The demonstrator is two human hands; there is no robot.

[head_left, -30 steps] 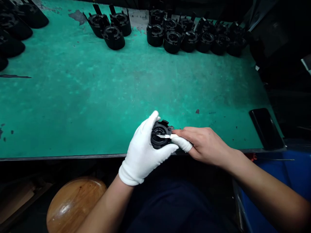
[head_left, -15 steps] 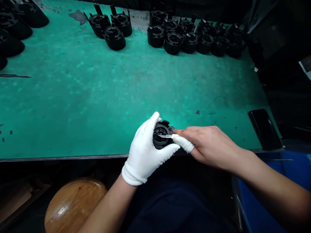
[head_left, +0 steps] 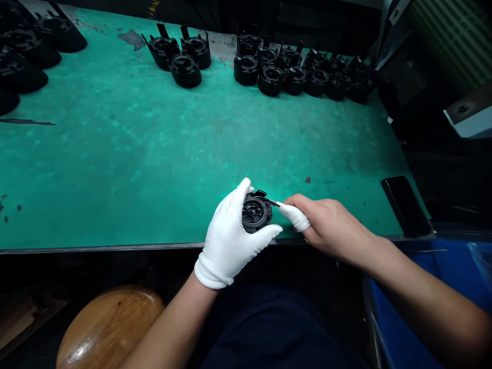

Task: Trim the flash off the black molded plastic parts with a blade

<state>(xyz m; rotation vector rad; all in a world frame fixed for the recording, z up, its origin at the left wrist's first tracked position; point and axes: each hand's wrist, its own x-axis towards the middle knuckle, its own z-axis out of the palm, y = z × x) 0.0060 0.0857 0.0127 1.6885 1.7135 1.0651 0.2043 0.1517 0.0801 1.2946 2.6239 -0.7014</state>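
- Head view: the left hand (head_left: 226, 236), in a white glove, grips a round black part (head_left: 254, 213) over the desk's (head_left: 154, 164) near edge, fingers and thumb curled around it.
- Head view: the right hand (head_left: 332, 223), bare apart from a white thumb cover (head_left: 295, 217), pinches a thin blade (head_left: 274, 203) at the part's right rim; contact is unclear.
- Head view: similar black pieces (head_left: 271, 79) stand along the desk's far side; a dark phone (head_left: 406, 206) lies near its right edge.
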